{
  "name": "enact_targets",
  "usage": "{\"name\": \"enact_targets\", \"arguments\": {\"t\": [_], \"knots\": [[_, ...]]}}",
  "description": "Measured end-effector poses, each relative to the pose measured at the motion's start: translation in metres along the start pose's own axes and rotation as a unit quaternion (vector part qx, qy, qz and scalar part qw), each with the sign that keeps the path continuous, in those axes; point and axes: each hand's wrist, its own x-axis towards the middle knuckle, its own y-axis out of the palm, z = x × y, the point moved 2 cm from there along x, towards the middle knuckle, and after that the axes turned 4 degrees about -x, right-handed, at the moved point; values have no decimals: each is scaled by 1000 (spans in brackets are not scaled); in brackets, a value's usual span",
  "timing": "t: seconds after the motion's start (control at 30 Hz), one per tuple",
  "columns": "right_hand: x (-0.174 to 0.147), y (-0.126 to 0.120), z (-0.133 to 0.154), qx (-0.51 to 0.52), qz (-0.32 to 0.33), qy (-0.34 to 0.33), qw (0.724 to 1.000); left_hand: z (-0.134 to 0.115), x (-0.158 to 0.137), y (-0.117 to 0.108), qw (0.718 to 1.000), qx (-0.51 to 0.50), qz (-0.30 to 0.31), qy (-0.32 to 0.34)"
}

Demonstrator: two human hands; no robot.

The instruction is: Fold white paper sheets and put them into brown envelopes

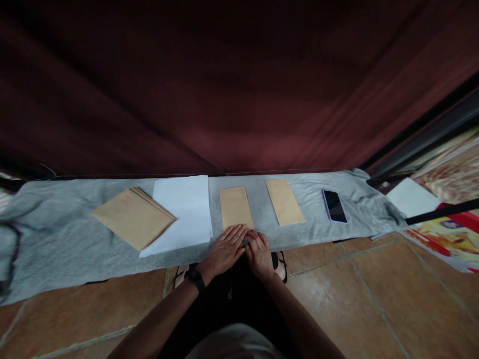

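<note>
A brown paper envelope (235, 205) with small red print at its top lies in front of me on grey cloth. My left hand (225, 249) rests on its near edge, fingers stretched out flat and pointing away to the right. Beside it, my right hand (260, 255) lies at the near right corner, fingers extended and touching the left fingertips. That near edge is hidden under both hands. To the right lies a second brown envelope (285, 202), slightly turned. On the left, a stack of brown envelopes (130, 217) overlaps white paper sheets (185, 209).
A phone (335, 206) in a purple case lies at the right on the grey cloth (67, 239). Dark red fabric (239, 99) rises behind the narrow surface. A red and yellow printed package (449, 237) is at the far right, above the tiled floor (337, 289).
</note>
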Motion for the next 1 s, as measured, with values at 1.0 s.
{"name": "enact_targets", "arguments": {"t": [1.0], "knots": [[149, 35, -53, -76, 71, 59, 993, -11, -29, 5, 999, 44, 0, -27]]}}
